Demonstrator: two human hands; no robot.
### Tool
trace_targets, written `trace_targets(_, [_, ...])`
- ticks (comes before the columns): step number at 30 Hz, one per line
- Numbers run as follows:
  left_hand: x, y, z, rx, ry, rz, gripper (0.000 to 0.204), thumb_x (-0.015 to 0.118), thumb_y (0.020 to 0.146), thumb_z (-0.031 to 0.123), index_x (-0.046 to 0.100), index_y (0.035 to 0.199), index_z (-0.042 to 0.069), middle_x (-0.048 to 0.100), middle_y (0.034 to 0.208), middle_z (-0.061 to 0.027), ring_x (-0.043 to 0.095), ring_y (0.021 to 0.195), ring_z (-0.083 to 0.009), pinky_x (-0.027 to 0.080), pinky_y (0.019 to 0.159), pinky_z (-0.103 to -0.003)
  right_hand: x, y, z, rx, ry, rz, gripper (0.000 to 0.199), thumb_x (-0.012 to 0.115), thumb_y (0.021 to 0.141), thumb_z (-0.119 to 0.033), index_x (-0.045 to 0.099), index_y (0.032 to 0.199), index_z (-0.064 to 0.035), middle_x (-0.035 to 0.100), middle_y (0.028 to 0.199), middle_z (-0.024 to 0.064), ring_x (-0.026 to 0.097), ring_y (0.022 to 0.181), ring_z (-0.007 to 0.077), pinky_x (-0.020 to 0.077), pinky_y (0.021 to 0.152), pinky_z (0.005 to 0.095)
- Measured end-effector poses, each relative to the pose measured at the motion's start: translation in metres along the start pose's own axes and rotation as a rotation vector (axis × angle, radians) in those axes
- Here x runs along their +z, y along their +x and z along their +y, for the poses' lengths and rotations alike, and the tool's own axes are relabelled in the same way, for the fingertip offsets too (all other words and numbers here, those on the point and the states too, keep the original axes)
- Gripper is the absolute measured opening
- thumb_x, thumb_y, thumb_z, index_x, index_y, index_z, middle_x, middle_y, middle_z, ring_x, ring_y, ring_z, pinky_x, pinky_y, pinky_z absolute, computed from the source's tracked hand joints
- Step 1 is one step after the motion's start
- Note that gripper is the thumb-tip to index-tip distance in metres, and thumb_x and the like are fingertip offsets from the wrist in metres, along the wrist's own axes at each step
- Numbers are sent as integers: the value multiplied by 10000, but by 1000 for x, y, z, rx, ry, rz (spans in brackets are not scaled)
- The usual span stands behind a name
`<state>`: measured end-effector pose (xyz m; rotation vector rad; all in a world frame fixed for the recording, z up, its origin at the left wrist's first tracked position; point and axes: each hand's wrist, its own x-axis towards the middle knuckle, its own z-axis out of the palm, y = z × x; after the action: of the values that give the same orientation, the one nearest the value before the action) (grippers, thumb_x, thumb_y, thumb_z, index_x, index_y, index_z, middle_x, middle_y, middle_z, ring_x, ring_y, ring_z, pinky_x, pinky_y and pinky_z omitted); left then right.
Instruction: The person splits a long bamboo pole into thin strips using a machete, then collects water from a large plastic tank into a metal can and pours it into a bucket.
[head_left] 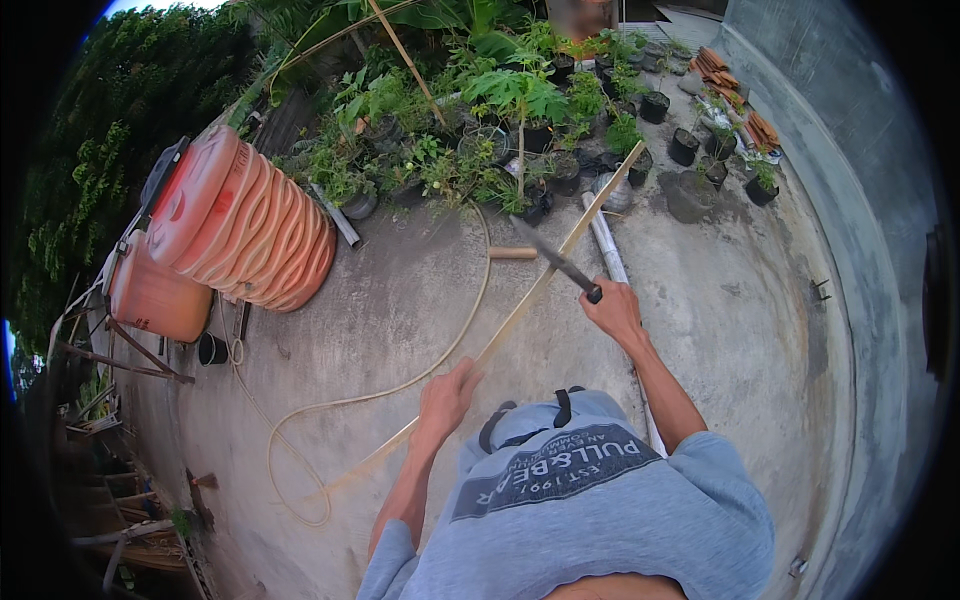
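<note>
We have two hands at work, both closed and well apart. Our left hand [447,398] grips one long pale strip [525,303], its fingers wrapped around it; the strip slants from the near left to the far right, passing in front of us. Our right hand [612,308] is clenched on the handle of one knife [566,265], whose dark blade points to the far left and crosses the strip beyond our left hand. We cannot tell whether blade and strip touch there.

Around us on the concrete ground [720,300] we count one pale hose [482,290], looping on the left, and one short tan cylinder [513,253] just beside it. One white pipe [603,238] lies to the right of the strip. Farther left stand two orange containers [270,215], one larger in view, with one black bucket [211,348] near them. At the far side are potted plants [520,95], too crowded to count, and at the far right two piles of reddish tiles [718,72] by one grey wall [815,70].
</note>
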<state>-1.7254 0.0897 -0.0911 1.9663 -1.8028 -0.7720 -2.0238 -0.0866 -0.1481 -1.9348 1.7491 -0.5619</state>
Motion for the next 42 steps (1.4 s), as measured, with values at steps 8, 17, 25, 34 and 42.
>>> trace_targets(8, [-14, -62, -57, -145, -383, -45, 407, 720, 946, 246, 660, 1337, 151, 568, 744, -44, 543, 720, -191, 448, 678, -357, -58, 101, 190, 758, 795, 518, 302, 688, 890, -312, 683, 821, -18, 671, 699, 90, 687, 701, 192, 546, 662, 393])
trace_targets(17, [-11, 51, -9, 26, -453, -7, 385, 726, 946, 292, 708, 1294, 128, 460, 757, -15, 436, 720, -148, 394, 691, -304, 12, 42, 89, 655, 1665, 485, 313, 708, 923, -326, 534, 819, -87, 570, 695, 49, 599, 576, 189, 527, 540, 362])
trace_targets(25, [23, 103, 37, 144, -60, 185, 345, 705, 936, 312, 728, 1244, 158, 726, 972, -205, 694, 882, -387, 521, 757, -440, -20, -24, 9, 287, 656, 266, 337, 724, 896, -281, 586, 730, -23, 589, 611, 86, 619, 516, 210, 521, 538, 371])
trace_targets(34, [30, 107, 58, 150, -266, 107, 409, 723, 941, 324, 724, 1225, 30, 774, 965, -170, 724, 850, -221, 530, 798, -339, -15, -29, 14, 40, 106, 233, 274, 700, 817, -249, 659, 796, 21, 659, 686, 228, 676, 699, 411, 516, 666, 478])
trace_targets(42, [-16, 59, -9, -54, -389, -55, 364, 703, 956, 318, 718, 1150, 11, 688, 735, -38, 511, 622, -116, 411, 598, -346, -90, 35, 188, 701, 399, 603, 331, 671, 829, -284, 664, 710, 24, 669, 616, 150, 666, 525, 262, 526, 569, 429])
